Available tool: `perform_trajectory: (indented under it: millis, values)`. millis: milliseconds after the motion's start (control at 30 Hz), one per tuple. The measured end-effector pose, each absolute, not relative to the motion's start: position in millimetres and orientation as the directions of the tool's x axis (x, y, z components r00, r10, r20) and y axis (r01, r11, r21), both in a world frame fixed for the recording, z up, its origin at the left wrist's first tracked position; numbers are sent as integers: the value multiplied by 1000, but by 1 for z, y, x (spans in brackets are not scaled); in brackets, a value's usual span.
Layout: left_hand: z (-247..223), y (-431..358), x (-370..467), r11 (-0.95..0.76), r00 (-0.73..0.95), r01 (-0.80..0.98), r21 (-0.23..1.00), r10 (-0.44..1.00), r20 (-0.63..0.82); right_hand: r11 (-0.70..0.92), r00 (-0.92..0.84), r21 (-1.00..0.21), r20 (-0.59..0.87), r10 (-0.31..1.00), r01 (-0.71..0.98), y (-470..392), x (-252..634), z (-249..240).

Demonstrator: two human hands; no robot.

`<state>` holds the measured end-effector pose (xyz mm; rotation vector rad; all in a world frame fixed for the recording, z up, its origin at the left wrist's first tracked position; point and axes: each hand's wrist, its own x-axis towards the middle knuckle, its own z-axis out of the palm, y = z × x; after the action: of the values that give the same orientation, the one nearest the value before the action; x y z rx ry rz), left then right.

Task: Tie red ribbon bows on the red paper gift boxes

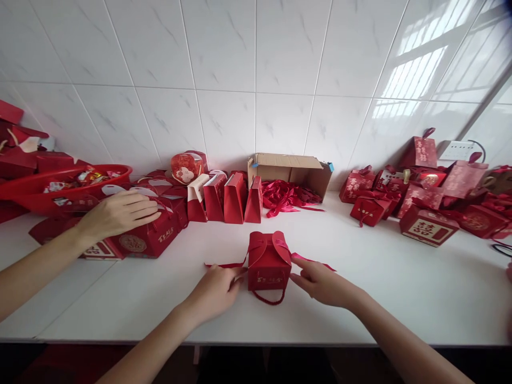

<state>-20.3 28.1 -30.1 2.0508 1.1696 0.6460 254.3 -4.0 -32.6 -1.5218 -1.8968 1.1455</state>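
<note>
A small red gift box with gold lettering stands upright on the white table, its rounded top flaps folded together. A red cord handle hangs down its front, and a dark pink ribbon sticks out to both sides. My left hand, mostly curled, presses its fingertips to the box's left side. At the right side, my right hand has its index finger stretched to the box by the ribbon, the other fingers bent. The box is held between both hands.
Another person's hand rests over red boxes at the left, beside a red basin of sweets. Behind stand several slim red boxes and a cardboard box with ribbons. Tied red boxes crowd the right.
</note>
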Motion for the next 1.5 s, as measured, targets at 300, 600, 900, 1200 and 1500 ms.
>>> perform_trajectory:
  millis: [300,600,900,1200,1500]
  values:
    - [-37,41,-7,54,185,-164,985,982,-23,-223,-125,-735,-187,974,-640,-8,218,-55]
    - [-23,45,3,323,131,-794,516,919,-373,-49,7,-182,-293,956,-982,6,209,-47]
    - [-8,55,-14,-12,-193,-741,672,962,-196,161,255,-471,-142,956,-867,13,227,-35]
    - [55,71,-8,-456,-259,-416,787,889,378,477,431,-805,313,846,-353,26,244,31]
    - [106,77,31,-553,6,-216,805,823,568,617,186,-773,591,785,-146,49,230,101]
